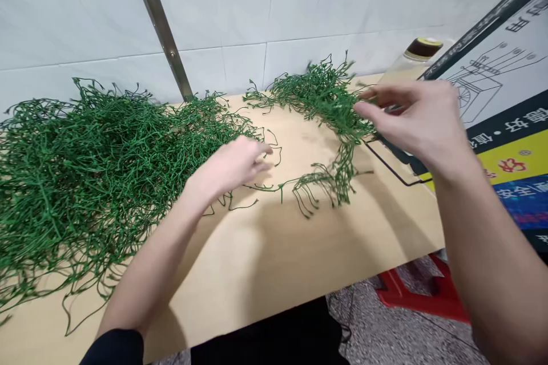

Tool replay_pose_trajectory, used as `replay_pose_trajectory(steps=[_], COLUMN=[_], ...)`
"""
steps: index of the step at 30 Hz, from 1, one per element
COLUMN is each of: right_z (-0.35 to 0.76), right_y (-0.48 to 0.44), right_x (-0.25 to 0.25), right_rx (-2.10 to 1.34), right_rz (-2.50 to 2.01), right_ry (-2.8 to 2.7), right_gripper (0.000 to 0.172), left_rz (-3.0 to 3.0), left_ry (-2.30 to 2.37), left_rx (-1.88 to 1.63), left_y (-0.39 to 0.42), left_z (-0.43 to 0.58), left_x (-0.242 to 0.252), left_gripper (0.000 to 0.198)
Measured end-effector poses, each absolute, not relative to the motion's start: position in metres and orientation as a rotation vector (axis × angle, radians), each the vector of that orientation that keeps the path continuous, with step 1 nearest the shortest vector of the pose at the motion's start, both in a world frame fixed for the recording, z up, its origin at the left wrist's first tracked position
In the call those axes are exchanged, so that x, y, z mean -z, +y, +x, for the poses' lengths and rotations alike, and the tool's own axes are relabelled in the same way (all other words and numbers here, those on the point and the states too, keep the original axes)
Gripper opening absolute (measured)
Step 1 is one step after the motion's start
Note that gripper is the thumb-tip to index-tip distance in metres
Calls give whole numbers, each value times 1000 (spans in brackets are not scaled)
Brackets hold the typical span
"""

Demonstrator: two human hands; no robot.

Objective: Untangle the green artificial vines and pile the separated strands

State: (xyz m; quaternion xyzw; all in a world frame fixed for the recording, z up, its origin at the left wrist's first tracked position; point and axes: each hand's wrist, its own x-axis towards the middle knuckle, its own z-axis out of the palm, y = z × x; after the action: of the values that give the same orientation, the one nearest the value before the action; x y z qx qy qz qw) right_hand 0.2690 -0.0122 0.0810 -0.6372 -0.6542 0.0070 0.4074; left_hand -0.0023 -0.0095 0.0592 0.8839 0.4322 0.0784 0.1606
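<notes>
We see 2 masses of green wiry stems: the large heap (pixel 98 165) and, right of it, the smaller clump (pixel 327 94). We judge them light, springy and tangle-prone, best pinched near 1 stem end. At the heap's right edge, our left hand (pixel 233 162) has parted fingers. Farther right of the heap, our right hand (pixel 422 117) meets the clump; we cannot tell whether it grips.

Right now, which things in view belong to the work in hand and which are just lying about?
Apparently in use: large green heap, left hand by it; smaller green heap, right hand at it.
Apparently just around: lidded container, printed package, red plastic piece, metal strip.
</notes>
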Motion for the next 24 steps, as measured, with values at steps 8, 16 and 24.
replay_pose_trajectory(steps=[8, 16, 24], right_z=[274, 287, 275], right_y=[0, 27, 46], right_x=[-107, -123, -96], right_rx=[211, 383, 86], right_rz=[-1432, -1317, -1903], right_ry=[-1398, -1425, -1618], right_gripper=[16, 39, 76], left_rz=[2572, 2446, 2327], left_ry=[1293, 1194, 1087], left_rx=[170, 20, 6], left_y=[-15, -21, -19], left_z=[31, 38, -6], left_x=[-17, -13, -69], left_gripper=[33, 19, 9])
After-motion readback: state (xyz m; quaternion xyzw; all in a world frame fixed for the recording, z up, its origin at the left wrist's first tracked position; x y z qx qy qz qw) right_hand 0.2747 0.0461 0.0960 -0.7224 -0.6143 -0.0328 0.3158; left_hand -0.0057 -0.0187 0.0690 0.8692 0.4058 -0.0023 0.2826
